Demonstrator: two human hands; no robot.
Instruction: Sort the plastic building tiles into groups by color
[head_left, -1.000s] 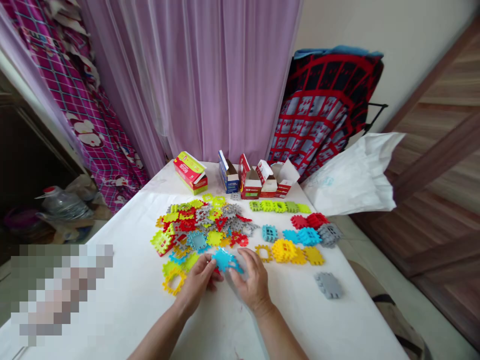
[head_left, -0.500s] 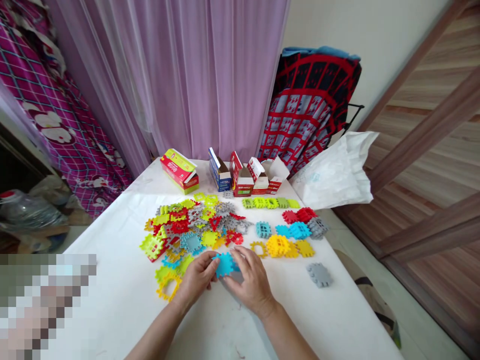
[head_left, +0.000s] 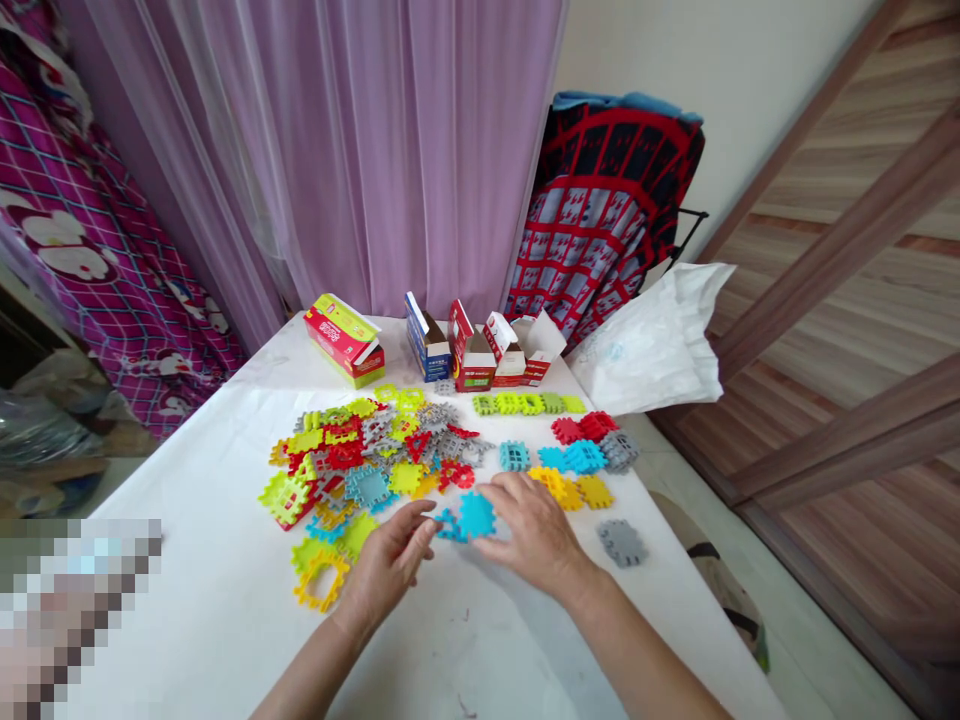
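From the head view, the right hand (head_left: 536, 530) pinches bright blue, tooth-edged plastic pieces (head_left: 476, 515) between thumb and fingers, over the near part of the white-covered table (head_left: 225, 560). The left hand (head_left: 390, 555) sits just beside them, fingers loosely curled and holding nothing I can see; whether a fingertip brushes the blue, I can't tell. Beyond lies a jumbled heap of multicoloured toothed plastic pieces (head_left: 367, 485), and off to the right, a flat grey toothed plastic piece (head_left: 622, 543).
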